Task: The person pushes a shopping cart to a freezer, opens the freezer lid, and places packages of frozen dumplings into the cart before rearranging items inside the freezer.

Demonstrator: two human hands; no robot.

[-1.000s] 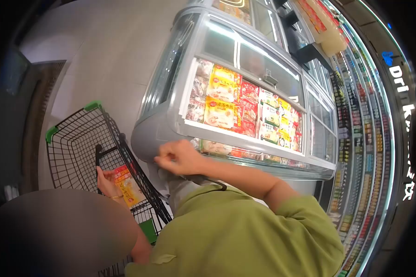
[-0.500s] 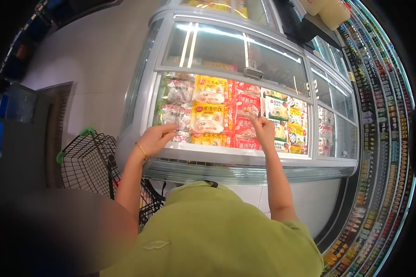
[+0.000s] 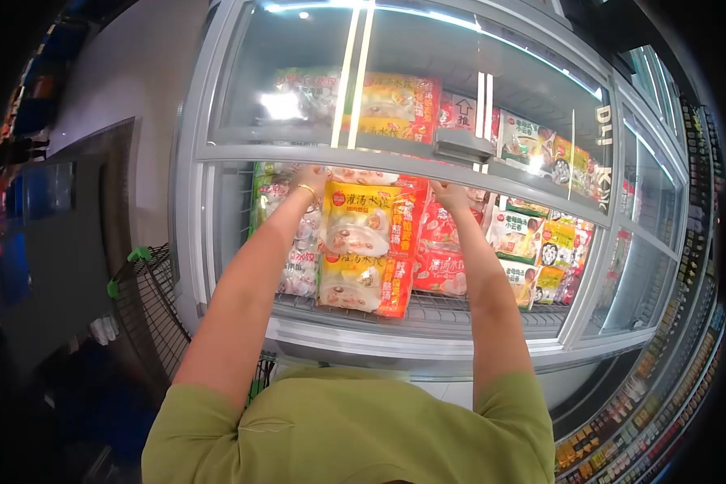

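Both arms reach into the open front of a glass freezer case (image 3: pixel 379 339). My left hand (image 3: pixel 308 177) is at the upper left edge of the yellow and red dumpling bags (image 3: pixel 355 230), beside the white and pink bags (image 3: pixel 302 234); its fingers are mostly hidden. My right hand (image 3: pixel 450 194) is at the upper right of those yellow bags, near the red bags (image 3: pixel 441 270). Its fingers are partly hidden under the frame, and whether it grips a bag cannot be made out.
The sliding glass lid with its handle (image 3: pixel 464 147) crosses just above the hands. Green and white bags (image 3: pixel 516 234) lie to the right. A shopping cart (image 3: pixel 157 298) stands at the left, and stocked shelves (image 3: pixel 669 347) line the far right.
My left hand has gone from the bag in the cart to the freezer. My right hand has also moved forward into the case. The view has come closer to the bags.
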